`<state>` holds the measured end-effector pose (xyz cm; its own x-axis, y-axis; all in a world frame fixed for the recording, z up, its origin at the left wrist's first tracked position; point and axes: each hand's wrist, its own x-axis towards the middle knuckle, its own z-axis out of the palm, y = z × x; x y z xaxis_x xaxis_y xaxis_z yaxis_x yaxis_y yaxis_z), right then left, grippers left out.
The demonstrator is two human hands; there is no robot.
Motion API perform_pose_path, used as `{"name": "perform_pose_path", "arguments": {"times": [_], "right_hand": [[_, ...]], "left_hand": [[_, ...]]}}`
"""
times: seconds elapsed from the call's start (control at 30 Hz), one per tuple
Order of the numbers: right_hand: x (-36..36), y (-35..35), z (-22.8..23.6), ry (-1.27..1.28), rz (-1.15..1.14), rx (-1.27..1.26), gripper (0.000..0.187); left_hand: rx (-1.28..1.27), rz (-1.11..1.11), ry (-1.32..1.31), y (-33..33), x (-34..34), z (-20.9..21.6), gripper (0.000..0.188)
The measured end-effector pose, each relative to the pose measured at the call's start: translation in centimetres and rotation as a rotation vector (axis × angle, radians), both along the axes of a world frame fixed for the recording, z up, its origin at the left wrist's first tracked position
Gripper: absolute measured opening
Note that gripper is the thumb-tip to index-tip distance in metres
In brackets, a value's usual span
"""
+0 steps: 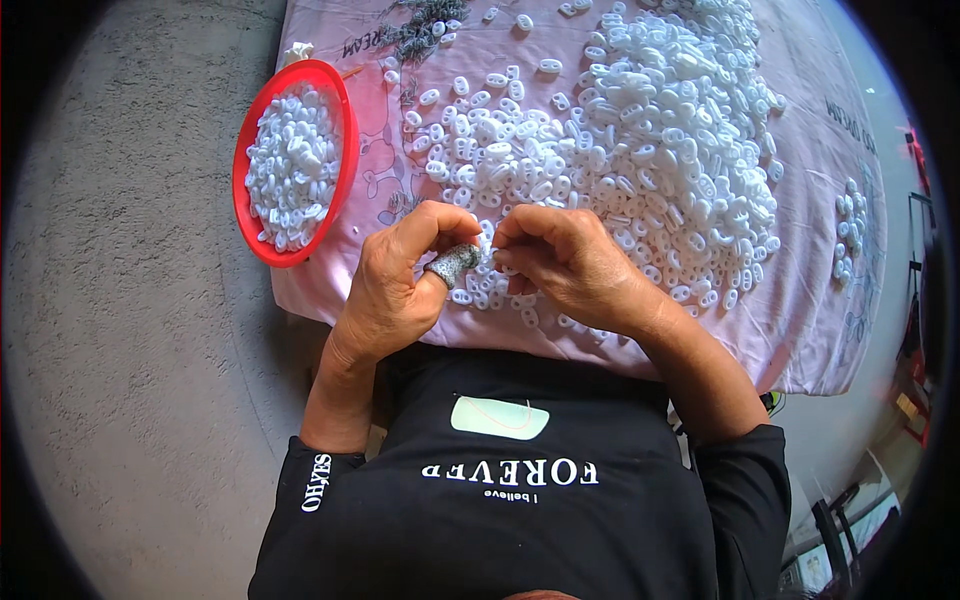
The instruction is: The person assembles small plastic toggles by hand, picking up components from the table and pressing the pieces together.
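My left hand and my right hand meet fingertip to fingertip over the near edge of a spread of small white oval plastic pieces with two holes. A grey speckled wrap covers the thumb of my left hand. Both hands are closed in a pinch, index finger against thumb. White shows between the fingertips, but whether it is a held piece or the pile behind cannot be told. The right hand's lower fingers are curled under.
A red basin full of white pieces stands at the table's left edge. A large heap of them covers the right side of the pink cloth. Grey scraps lie at the far side, with a small pile far right.
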<state>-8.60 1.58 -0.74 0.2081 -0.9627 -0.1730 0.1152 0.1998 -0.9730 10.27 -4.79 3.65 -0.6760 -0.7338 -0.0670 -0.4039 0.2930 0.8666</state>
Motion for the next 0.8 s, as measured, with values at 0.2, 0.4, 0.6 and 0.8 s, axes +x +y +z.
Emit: {"name": "perform_pose_path", "arguments": {"times": [0.2, 0.4, 0.6, 0.8], "right_hand": [[0.2, 0.1, -0.4, 0.037, -0.042, -0.099, 0.007], [0.3, 0.1, -0.4, 0.037, -0.059, -0.114, 0.006], [0.5, 0.2, -0.6, 0.092, -0.102, -0.247, 0.007], [0.3, 0.2, -0.4, 0.125, -0.076, -0.269, 0.007]], "left_hand": [[-0.015, -0.035, -0.009, -0.2, -0.1, 0.3, 0.039], [-0.044, -0.046, -0.050, -0.3, -0.1, 0.6, 0.036], [-0.092, -0.063, -0.075, -0.2, -0.5, 1.1, 0.037], [-0.049, -0.054, -0.045, -0.4, -0.2, 0.8, 0.037]]}}
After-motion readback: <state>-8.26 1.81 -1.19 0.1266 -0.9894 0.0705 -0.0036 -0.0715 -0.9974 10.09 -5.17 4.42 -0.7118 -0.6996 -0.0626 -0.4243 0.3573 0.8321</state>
